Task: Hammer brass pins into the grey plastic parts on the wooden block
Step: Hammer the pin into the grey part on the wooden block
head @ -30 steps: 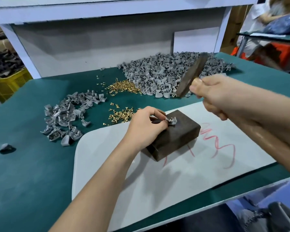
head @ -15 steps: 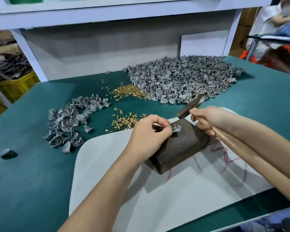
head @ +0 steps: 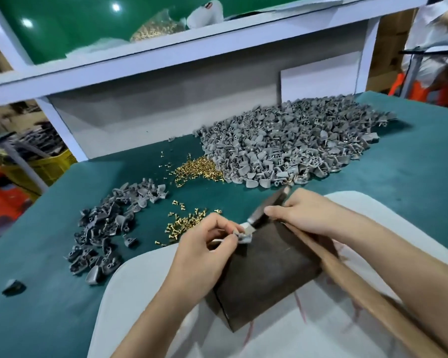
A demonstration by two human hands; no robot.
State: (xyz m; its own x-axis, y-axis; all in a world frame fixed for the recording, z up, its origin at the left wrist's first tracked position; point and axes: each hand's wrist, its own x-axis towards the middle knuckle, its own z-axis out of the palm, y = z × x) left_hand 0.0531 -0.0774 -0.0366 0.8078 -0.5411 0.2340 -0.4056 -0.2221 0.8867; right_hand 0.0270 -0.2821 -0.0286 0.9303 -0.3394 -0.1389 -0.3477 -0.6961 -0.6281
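**One part pinched on the block, hammer down on it**

My left grip (head: 204, 257) pinched a single grey part (head: 242, 236) between thumb and fingertips and steadied it at the far left edge of the wooden block (head: 264, 275). I judged that spot let the hard block take the blow while my fingers stayed to one side. My right grip (head: 303, 213) was clenched around the hammer (head: 267, 210) high on its handle, just below the head. That short hold suited small, careful taps. The head's face sat at the part, but I could not tell whether it touched, and the pin itself was hidden.

The block stood on a white mat (head: 140, 293) laid over the green desk (head: 36, 319), likely to deaden the knocks. Loose brass pins (head: 189, 223) lay just beyond my left grip, within easy reach. A big heap of grey parts (head: 290, 146) lay farther back, with a smaller heap (head: 106, 228) off to the left.

Red scrawl (head: 300, 311) on the mat was mostly covered and unreadable. I saw no brand or label.
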